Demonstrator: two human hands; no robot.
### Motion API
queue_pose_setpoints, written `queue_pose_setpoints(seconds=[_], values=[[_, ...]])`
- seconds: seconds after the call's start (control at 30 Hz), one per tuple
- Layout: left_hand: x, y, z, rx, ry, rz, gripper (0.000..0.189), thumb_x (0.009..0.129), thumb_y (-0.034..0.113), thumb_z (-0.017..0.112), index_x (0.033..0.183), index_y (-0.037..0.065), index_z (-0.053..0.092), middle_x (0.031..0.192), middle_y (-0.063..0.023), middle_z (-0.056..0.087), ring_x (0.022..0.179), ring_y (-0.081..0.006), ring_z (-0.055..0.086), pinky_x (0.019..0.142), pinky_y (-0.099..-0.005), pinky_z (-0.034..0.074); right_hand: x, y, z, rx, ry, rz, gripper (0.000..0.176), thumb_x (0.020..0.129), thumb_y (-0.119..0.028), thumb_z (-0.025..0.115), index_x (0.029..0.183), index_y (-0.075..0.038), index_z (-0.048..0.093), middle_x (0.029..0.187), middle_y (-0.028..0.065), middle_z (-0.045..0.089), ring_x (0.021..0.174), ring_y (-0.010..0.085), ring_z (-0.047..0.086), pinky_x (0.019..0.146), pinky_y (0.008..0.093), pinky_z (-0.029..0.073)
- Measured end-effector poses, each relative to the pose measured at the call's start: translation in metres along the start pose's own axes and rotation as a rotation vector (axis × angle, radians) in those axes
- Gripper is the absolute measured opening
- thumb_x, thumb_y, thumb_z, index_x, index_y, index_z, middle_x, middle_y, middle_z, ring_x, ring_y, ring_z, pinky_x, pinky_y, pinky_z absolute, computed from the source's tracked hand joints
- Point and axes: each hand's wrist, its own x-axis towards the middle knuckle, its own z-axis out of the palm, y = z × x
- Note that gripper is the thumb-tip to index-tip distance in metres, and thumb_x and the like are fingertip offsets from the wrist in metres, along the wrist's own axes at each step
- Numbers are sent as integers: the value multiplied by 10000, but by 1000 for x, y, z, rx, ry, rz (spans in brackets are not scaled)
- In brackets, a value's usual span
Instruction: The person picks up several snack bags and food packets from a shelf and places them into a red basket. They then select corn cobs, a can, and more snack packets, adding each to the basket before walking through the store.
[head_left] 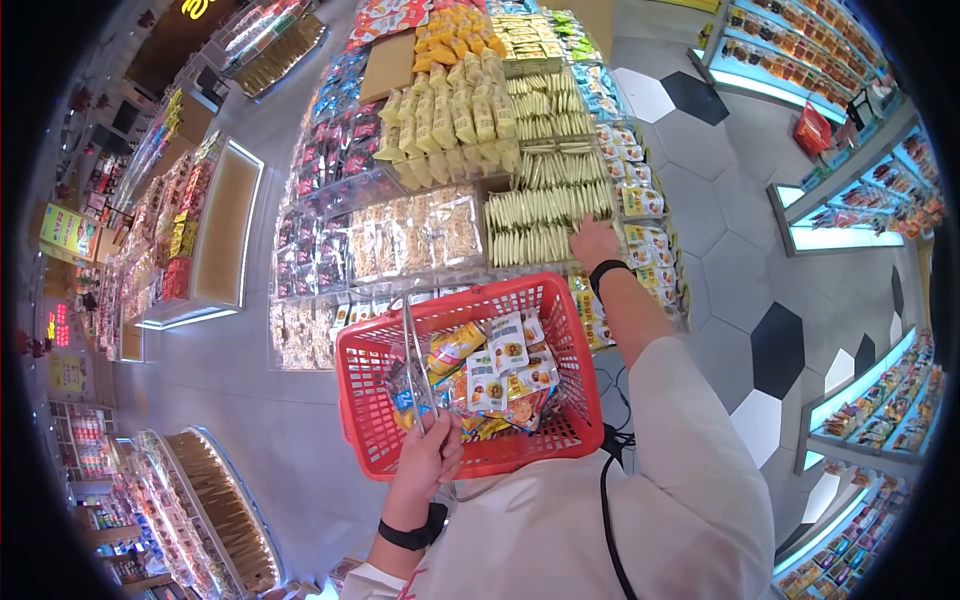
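My left hand [430, 452] is closed around the metal handle [415, 365] of a red plastic shopping basket [352, 400], held in front of my body. Inside the basket lie white snack packets [487, 380], a yellow packet [455, 350] and several other colourful bags, partly covered by one another. My right hand [595, 243] reaches forward to the front right of a display compartment, its fingers bent down at the top edges of slim pale green packets [545, 208] standing in rows. The fingertips are small and partly hidden there.
Beside the green packets are clear bins of beige snacks [415, 235], yellow pouches [445, 115] and dark pink packs [325, 160]. White and yellow packets [640, 190] hang along the stand's right side. Lit shelves [850, 215] stand right, more display counters [205, 220] left, on grey tiled floor [715, 210].
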Motion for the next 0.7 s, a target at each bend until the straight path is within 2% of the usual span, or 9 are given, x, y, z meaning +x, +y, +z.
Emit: queue_pose_setpoints(seconds=[0.03,0.13,0.23,0.27,0.37,0.4,0.5,0.7], values=[[0,0,0,0,-1,0,203,1031,264,442,945,97,517,596,12,350,422,-65,289,327,-211,231,-5,-1,0,-29,24,-11,575,900,-466,501,1302,-60,438,1172,302,558,1035,438,617,842,504,519],[1,0,-3,5,-27,0,211,1031,265,442,941,92,520,598,15,351,424,-63,288,326,-210,231,-7,1,1,137,0,-41,631,911,-495,491,1370,-73,388,1186,321,532,1020,466,609,856,532,501],[1,0,-3,-18,-39,-1,215,1033,263,437,941,87,518,603,19,352,426,-60,289,327,-208,232,-16,8,-12,276,-14,-65,642,912,-497,491,1380,-74,374,1204,326,509,1020,486,595,869,541,487],[1,0,-4,-13,-49,1,217,1033,267,438,942,87,517,605,20,352,426,-60,290,328,-208,233,-20,7,-18,272,-46,-42,697,904,-495,523,1432,-86,324,1262,287,477,1124,458,539,912,524,475],[1,1,-5,-10,-83,2,224,1034,282,440,945,89,514,609,24,354,428,-58,291,331,-209,238,-19,18,4,311,166,-225,673,904,-468,538,1425,-84,351,1305,300,446,1185,466,491,955,527,453],[1,1,-5,-16,-95,-1,228,1034,288,441,946,90,513,610,24,356,428,-57,291,332,-210,240,-20,20,8,318,154,-230,646,900,-429,562,1414,-80,386,1377,305,396,1247,470,440,1008,527,416],[2,0,-8,-24,-107,-12,239,1035,304,441,952,92,512,610,26,357,427,-56,292,336,-213,246,-23,24,15,371,232,-251,635,896,-403,581,1404,-65,403,1428,303,356,1278,477,410,1046,516,382],[6,-2,-14,-50,-152,-20,256,1037,317,436,945,89,510,596,34,348,423,-57,294,338,-218,253,-25,23,10,444,345,-350,632,902,-404,583,1387,-38,412,1406,334,360,1277,488,398,1058,506,363]])
